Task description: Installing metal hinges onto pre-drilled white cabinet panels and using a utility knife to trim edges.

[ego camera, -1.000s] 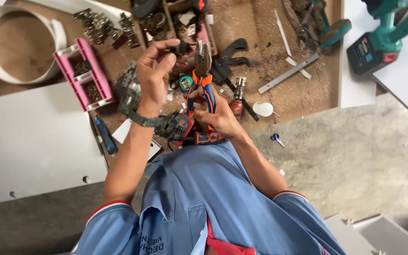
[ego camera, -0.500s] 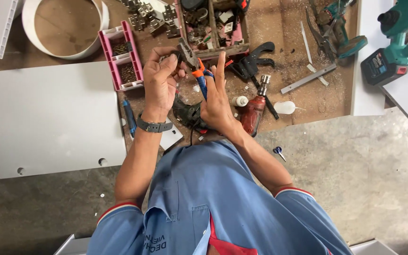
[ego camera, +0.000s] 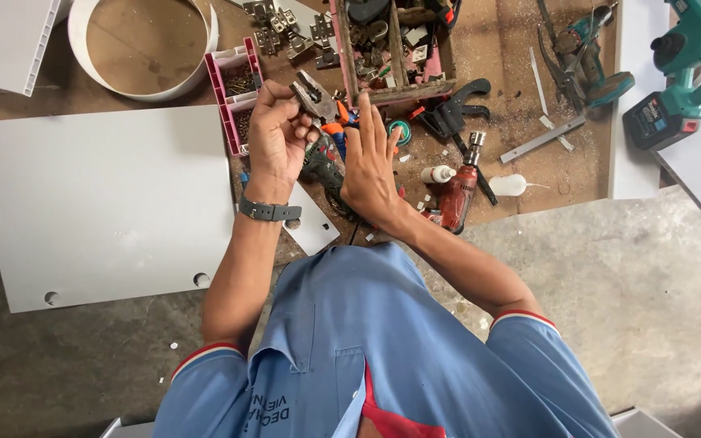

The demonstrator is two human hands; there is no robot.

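Holding pliers (ego camera: 324, 108) up over the messy bench: left hand (ego camera: 277, 138) is curled round the orange-and-blue grips, metal nose poking up-left. Right hand (ego camera: 371, 158) sits just beside them, fingers spread flat, nothing pinched. One pink screw box (ego camera: 234, 91) left of the pliers, one wooden tray (ego camera: 391, 49) of bits behind them. One red drill (ego camera: 458, 195), two small white bottles (ego camera: 438, 173), one green drill (ego camera: 675, 69) far right. One big grey panel (ego camera: 99, 203) lies left.

Pliers' (ego camera: 318, 101) handles behind the left hand (ego camera: 276, 138); cordless drill (ego camera: 679, 69) cut by the frame's edge.
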